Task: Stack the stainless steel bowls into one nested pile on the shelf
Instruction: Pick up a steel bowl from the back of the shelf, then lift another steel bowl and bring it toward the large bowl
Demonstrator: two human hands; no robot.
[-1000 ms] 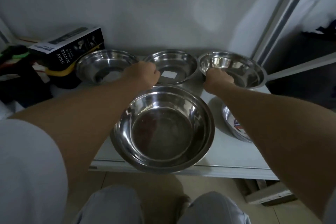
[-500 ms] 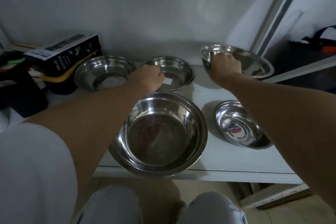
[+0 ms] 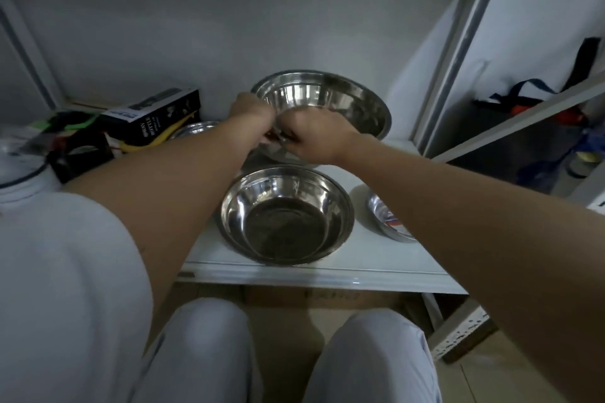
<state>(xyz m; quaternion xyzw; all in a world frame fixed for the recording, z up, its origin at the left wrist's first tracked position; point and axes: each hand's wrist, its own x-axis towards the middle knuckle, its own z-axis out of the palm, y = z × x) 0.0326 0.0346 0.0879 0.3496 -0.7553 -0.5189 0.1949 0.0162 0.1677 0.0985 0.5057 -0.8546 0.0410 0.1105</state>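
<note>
Fingers of right hand (image 3: 314, 137) and left hand (image 3: 252, 109) closed on tilted bowl's (image 3: 330, 101) near rim; big bowl (image 3: 288, 216) rested below them.

Both bare forearms extended forward, converging at centre, left hand (image 3: 252, 109) knuckles up with fingers curled, right hand (image 3: 314, 137) fisted just beside it, wrists nearly touching

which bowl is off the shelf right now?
The tilted bowl at the back, gripped by the left hand and right hand. The front bowl and sticker bowl sit flat.
</note>
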